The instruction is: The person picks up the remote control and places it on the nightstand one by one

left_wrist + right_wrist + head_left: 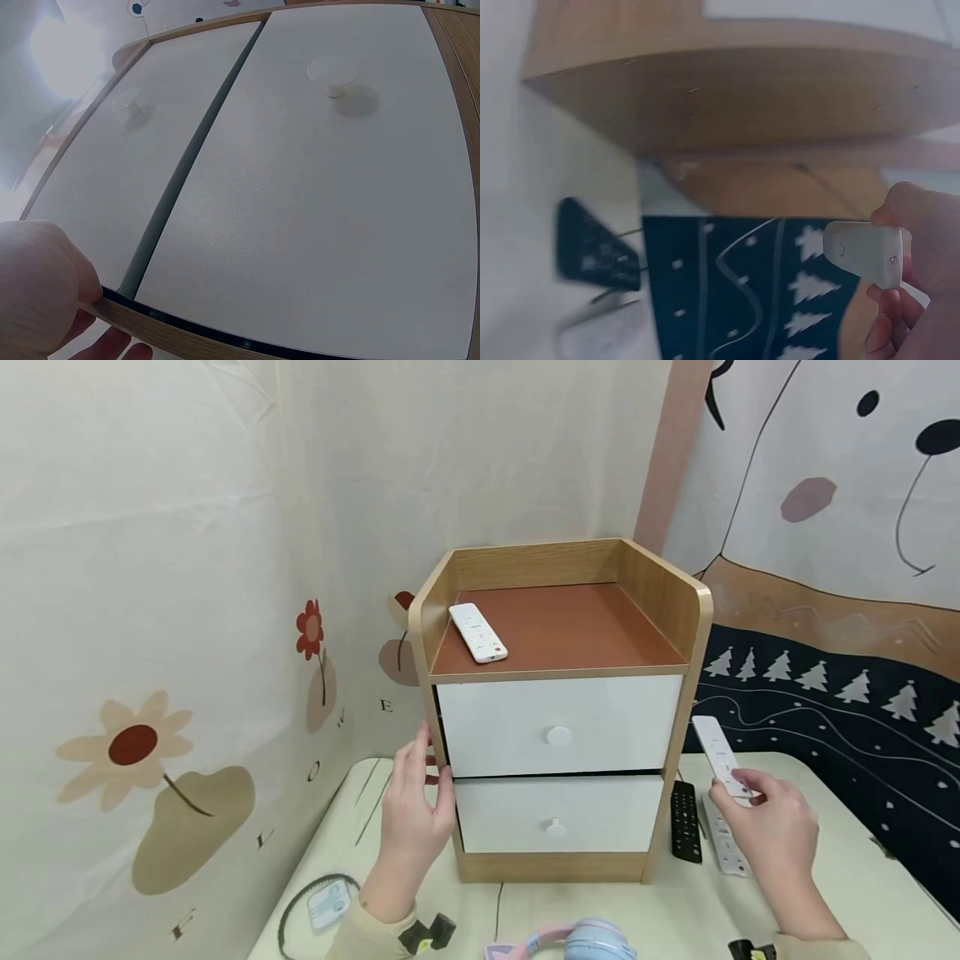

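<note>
The right hand (776,814) pinches a white remote (717,749) beside the cabinet (555,867).
It is held above the surface (862,877), a black remote (686,822) lying left of that hand; the left hand (418,806), fingers fairly straight, rests against the cabinet's near edge. Headphones (597,941) lie between the hands, closer in.

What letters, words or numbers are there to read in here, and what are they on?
"E": on the pale cloth at the left.
"O": on the same cloth, lower down.
Other slanted letters on that cloth: too unclear to be sure.
Button marks on the top remote, the held remote and the black remote: too small to read.
No brand or number is readable.
</note>
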{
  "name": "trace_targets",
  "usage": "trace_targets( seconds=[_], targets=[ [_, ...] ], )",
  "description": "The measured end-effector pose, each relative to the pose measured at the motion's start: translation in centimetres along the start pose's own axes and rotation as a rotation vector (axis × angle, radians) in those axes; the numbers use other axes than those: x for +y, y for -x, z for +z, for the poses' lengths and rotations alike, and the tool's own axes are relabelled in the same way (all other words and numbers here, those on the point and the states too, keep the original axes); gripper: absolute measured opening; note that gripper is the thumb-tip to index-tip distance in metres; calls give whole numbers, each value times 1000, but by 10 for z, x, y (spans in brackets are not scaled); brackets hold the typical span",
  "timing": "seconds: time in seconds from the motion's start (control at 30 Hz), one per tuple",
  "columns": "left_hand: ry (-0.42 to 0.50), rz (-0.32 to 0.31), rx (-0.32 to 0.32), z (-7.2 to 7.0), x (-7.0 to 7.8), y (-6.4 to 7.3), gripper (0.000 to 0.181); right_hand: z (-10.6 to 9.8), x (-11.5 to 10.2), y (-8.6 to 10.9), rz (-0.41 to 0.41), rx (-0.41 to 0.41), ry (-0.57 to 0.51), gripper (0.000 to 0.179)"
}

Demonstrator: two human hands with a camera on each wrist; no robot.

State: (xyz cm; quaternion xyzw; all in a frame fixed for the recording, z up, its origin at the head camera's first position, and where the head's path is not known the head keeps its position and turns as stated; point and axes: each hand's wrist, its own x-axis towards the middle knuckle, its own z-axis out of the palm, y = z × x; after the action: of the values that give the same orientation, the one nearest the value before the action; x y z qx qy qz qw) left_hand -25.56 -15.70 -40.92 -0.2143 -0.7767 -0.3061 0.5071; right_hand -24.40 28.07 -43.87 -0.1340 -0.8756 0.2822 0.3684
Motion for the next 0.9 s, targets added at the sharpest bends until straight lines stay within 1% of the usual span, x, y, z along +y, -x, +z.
trace_targets(
  seconds=[0.17, 0.43, 0.63, 0.9],
  targets=[
    [2, -6, -2, 2, 1, 1, 75, -13, -16, -10, -65, 58, -22, 41],
    [-14, -9, 1, 0, 0, 1, 76, -33, -45, -29, -109, 84, -61, 43],
    [-11, 6, 13, -1, -1, 1, 76, -45, -65, -41, -200, 165, -105, 41],
    [4, 0, 1, 0, 0, 1, 77, -62, -89, -52, -224, 214, -156, 41]
  ],
)
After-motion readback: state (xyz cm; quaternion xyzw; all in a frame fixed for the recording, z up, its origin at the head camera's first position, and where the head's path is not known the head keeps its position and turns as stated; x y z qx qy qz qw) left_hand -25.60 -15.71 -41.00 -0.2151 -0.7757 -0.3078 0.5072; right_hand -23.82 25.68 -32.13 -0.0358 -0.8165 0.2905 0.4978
